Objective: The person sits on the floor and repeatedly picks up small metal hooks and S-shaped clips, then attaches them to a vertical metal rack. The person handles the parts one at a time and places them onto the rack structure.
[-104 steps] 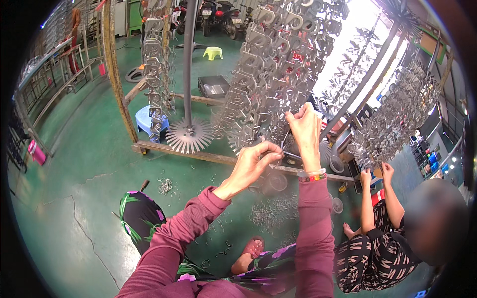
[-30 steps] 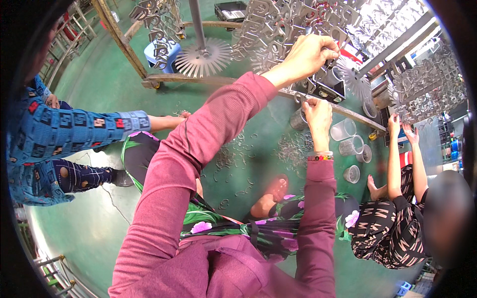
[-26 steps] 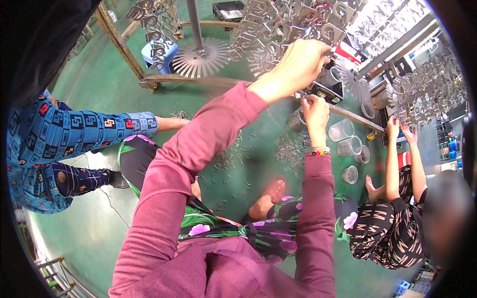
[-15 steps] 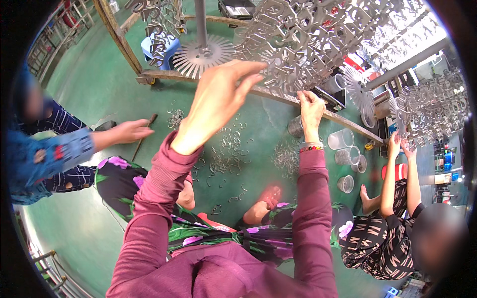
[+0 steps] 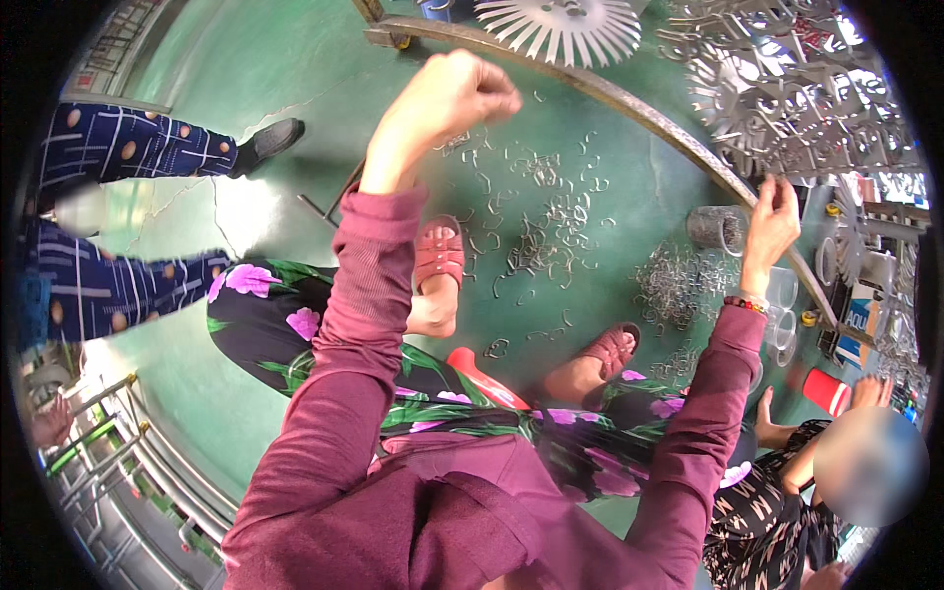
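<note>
My left hand (image 5: 447, 98) is raised above the green floor, its fingers curled into a fist with nothing showing in it. My right hand (image 5: 772, 218) reaches up to the lower edge of a rack of hanging silvery metal pieces (image 5: 801, 103), its fingertips pinched on one of them. Loose metal hooks (image 5: 546, 236) lie scattered on the floor between my hands, with a denser pile (image 5: 674, 285) below my right wrist. A round metal mug (image 5: 716, 228) stands beside the right hand. My maroon sleeves and floral trousers fill the lower middle.
A curved rusty rail (image 5: 610, 93) and a toothed metal disc (image 5: 565, 28) lie at the top. A person in blue patterned clothes (image 5: 108, 197) stands at the left. Another person (image 5: 777, 511) sits at the lower right near a red cup (image 5: 826, 391). Metal railings (image 5: 128, 462) run at the lower left.
The view has tipped down toward the floor. My left hand went from spread fingers to a fist. My right hand stays at the rack's lower edge. The person at the left drew their hand back.
</note>
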Motion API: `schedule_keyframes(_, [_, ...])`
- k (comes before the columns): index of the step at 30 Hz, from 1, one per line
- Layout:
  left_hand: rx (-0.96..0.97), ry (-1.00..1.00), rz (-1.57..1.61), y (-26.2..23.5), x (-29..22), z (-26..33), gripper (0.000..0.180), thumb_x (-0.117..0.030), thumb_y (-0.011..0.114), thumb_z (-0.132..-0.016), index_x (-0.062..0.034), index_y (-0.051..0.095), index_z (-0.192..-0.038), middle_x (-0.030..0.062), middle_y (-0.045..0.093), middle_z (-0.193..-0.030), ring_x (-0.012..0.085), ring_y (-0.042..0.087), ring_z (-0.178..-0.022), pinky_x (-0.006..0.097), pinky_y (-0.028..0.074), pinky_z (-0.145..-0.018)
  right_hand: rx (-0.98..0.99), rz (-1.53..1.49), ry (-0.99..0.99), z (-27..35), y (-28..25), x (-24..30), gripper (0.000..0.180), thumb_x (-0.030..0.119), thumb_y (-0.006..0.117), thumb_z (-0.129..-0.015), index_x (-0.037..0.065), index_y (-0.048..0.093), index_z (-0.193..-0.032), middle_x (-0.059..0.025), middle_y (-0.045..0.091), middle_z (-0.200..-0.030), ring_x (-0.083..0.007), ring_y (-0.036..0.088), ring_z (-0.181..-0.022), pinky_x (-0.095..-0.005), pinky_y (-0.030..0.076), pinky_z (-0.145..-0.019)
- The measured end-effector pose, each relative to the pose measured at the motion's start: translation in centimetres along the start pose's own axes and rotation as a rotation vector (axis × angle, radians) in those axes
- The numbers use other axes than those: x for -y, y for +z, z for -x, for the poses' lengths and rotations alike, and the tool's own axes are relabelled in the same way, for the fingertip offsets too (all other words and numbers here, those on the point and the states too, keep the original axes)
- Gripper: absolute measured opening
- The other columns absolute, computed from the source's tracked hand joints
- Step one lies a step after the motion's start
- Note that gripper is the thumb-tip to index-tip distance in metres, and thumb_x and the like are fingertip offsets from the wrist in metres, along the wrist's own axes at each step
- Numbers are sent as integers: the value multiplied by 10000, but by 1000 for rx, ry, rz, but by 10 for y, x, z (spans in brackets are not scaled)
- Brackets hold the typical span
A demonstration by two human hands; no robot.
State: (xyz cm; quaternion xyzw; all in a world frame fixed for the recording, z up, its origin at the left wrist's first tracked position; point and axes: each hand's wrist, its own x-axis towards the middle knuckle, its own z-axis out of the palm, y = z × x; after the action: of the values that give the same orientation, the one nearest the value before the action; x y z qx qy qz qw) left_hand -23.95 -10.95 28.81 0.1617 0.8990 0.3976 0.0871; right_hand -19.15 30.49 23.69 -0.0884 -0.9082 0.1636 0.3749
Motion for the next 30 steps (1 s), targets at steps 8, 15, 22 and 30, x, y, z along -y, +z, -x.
schedule_keyframes(8, [-121,-419,91,164,190,-8,128,-178,729,-742,-73,719,-816,66,672,-687,144,622,-630,294,485,-612,-31,-50,-12,3,9,11,300,262,606,-893,13,633,-1058,-106,610,-660,-121,517,-556,-298,431,-539])
schedule_keyframes(15, [-239,-276,-120,203,206,5,151,-130,592,-836,-110,654,-972,121,644,-909,277,612,-828,361,472,-756,24,-62,111,11,-1,23,238,217,567,-917,26,587,-1056,-117,638,-786,-178,567,-625,-318,453,-573])
schedule_keyframes(22, [-260,-30,-374,229,184,-27,407,-55,571,-820,-121,543,-1220,121,495,-1170,312,452,-1088,385,432,-901,54,-72,152,10,2,24,199,167,576,-906,28,587,-1048,-113,662,-820,-206,625,-707,-326,466,-608])
schedule_keyframes(30, [-7,113,-327,256,185,-31,600,117,492,-672,-57,532,-1244,117,443,-1291,301,400,-1186,351,375,-1022,39,-111,143,7,3,22,169,148,568,-890,30,600,-1007,-93,663,-791,-186,619,-649,-316,470,-611])
